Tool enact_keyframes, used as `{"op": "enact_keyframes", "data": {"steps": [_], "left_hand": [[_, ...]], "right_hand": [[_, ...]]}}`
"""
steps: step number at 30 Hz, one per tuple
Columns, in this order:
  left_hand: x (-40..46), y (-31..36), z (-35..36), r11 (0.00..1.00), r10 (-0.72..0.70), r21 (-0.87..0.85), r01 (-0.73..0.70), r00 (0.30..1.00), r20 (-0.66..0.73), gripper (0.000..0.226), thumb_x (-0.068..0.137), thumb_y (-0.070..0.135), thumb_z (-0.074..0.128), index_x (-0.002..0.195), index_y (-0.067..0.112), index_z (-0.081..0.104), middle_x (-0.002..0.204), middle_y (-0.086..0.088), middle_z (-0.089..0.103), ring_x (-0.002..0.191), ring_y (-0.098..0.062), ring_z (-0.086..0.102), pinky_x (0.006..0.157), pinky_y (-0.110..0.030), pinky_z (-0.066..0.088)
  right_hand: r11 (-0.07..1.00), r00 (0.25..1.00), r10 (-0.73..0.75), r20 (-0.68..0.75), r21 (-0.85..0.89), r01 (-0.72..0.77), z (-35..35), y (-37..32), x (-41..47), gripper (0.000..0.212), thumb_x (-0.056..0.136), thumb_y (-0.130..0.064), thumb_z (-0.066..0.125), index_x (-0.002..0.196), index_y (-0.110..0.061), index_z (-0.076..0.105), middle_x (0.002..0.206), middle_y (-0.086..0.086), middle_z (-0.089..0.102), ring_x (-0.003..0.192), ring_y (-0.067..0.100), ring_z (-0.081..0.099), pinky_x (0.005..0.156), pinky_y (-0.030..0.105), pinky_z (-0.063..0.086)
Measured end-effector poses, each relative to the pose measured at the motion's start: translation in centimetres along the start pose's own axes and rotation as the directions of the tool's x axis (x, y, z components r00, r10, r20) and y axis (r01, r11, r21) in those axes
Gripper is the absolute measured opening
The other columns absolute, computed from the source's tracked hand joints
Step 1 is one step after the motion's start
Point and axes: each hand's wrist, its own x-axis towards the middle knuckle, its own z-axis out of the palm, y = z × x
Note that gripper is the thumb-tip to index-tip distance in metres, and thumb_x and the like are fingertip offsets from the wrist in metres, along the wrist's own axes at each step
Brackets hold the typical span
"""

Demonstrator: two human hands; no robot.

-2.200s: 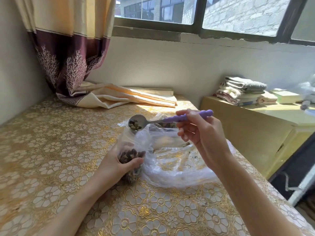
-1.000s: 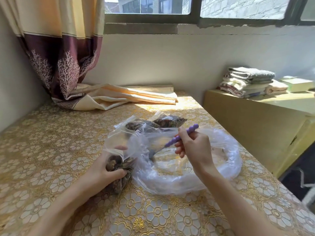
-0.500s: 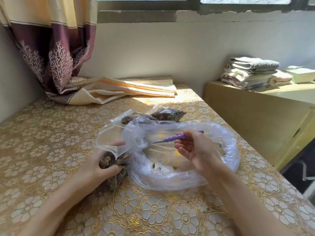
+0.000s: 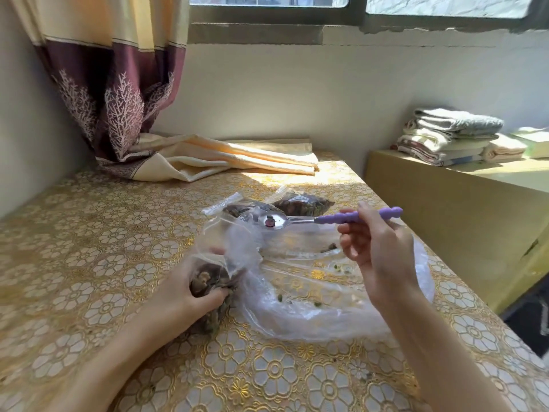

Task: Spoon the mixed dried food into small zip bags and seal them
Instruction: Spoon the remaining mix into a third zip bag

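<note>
While left hand (image 4: pixel 190 288) grips bag (image 4: pixel 212 282), right hand (image 4: pixel 377 248) lifts spoon (image 4: pixel 300 220).

Left hand (image 4: pixel 190 288) low on the table, fingers curled round the small zip bag (image 4: pixel 212 285), forearm reaching in from lower left. Right hand (image 4: pixel 377 251) raised, palm turned inward, pinching the spoon (image 4: pixel 326 219) handle between thumb and fingertips, remaining fingers loosely bent.

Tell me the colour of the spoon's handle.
Purple, seen in the head view: the spoon handle.
</note>
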Motion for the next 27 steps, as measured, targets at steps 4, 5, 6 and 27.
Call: {"op": "enact_keyframes", "data": {"steps": [4,5,6,27], "left_hand": [[0.1,0.0,0.0,0.999,-0.038,0.020,0.038,0.999,0.015,0.044,0.075,0.013,0.074,0.097,0.042,0.049,0.101,0.019,0.056,0.084,0.023,0.050,0.064,0.003,0.035],[0.2,0.1,0.0,0.999,-0.044,0.024,0.044,0.999,0.019,0.044,0.076,0.014,0.073,0.096,0.042,0.047,0.100,0.019,0.056,0.083,0.024,0.049,0.063,0.004,0.035],[0.1,0.1,0.1,0.999,-0.046,0.027,0.046,0.999,0.014,0.044,0.076,0.015,0.073,0.095,0.043,0.046,0.098,0.018,0.056,0.082,0.025,0.049,0.062,0.005,0.034],[0.0,-0.6,0.4,1.000,-0.008,0.005,0.008,0.996,-0.091,0.038,0.074,0.012,0.075,0.083,0.039,0.050,0.081,0.037,0.059,0.079,0.027,0.048,0.062,0.005,0.034]], "right_hand": [[0.990,0.991,-0.130,0.036,0.066,0.127,1.4,-0.8,-1.2,0.030,0.096,-0.016,0.050,0.079,0.002,0.066,0.082,0.030,0.065,0.047,0.014,0.053,0.042,0.019,0.041],[0.986,0.987,-0.152,0.052,0.081,0.148,1.7,-0.9,-1.4,0.029,0.096,-0.016,0.050,0.081,0.002,0.066,0.081,0.029,0.065,0.047,0.014,0.054,0.042,0.019,0.041],[0.981,0.981,-0.177,0.078,0.092,0.170,2.0,-0.9,-1.6,0.028,0.096,-0.016,0.050,0.081,0.002,0.066,0.079,0.027,0.067,0.047,0.014,0.054,0.042,0.019,0.042],[0.926,0.966,-0.257,-0.003,-0.286,0.246,-2.0,-0.2,1.2,0.036,0.097,-0.021,0.048,0.066,-0.007,0.058,0.048,0.005,0.061,0.038,0.006,0.041,0.038,0.014,0.030]]}}
